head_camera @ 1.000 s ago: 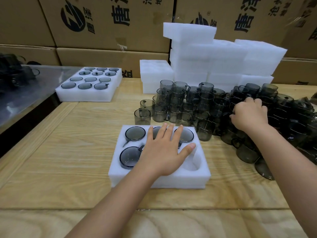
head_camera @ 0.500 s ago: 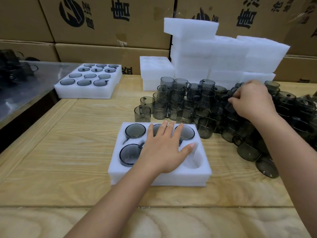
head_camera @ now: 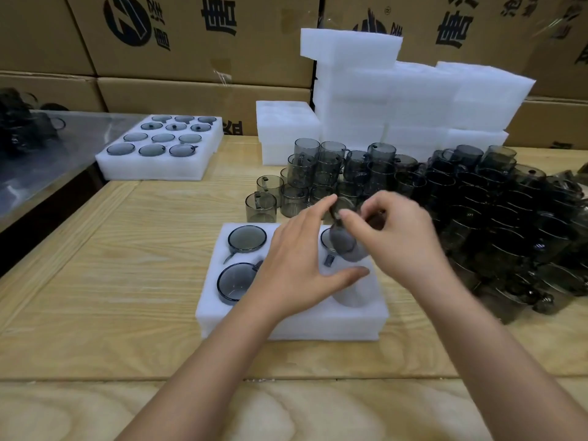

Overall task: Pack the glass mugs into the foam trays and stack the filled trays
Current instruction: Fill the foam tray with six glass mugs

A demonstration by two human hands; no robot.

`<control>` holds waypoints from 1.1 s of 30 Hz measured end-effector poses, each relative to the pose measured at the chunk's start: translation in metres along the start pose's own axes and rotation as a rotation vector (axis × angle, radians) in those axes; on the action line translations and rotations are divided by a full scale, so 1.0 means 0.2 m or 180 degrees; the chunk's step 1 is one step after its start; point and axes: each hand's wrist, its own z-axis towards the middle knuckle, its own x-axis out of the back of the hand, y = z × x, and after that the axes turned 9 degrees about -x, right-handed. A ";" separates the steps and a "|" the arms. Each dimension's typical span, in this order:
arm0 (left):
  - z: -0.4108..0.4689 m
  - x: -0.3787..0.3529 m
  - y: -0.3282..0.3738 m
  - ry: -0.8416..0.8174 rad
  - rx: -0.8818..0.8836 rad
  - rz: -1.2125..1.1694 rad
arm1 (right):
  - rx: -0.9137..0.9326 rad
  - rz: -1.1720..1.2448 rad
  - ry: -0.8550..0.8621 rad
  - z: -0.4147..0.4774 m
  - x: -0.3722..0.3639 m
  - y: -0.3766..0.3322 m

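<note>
Right hand [head_camera: 404, 246] carried a mug [head_camera: 345, 248] over the wooden table [head_camera: 143, 265].

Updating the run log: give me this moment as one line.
right hand: holds mug tilted over tray | left hand: open, over tray | near-right pocket: empty

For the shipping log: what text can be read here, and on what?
"唐": large black print on left carton, top cut off.
"唐": again on right carton.
Small characters beside both round logos: too blurred.
Print on lower carton: half hidden, unreadable.
Mugs, foam trays: no text.
</note>
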 end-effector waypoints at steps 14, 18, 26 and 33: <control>0.00 0.03 -0.03 -0.0789 0.0349 -0.0901 | -0.0133 -0.0016 -0.0411 -0.21 0.07 0.16; 0.01 0.02 -0.04 -0.0615 0.0503 -0.1030 | 0.0089 -0.0801 -0.0122 -0.21 -0.02 0.10; 0.01 0.00 -0.04 -0.0608 0.0279 -0.0594 | 0.0340 -0.1391 -0.0246 -0.19 -0.07 0.10; 0.03 -0.01 -0.04 -0.0675 0.0356 -0.0299 | 0.0196 -0.1887 -0.0341 -0.15 -0.09 0.07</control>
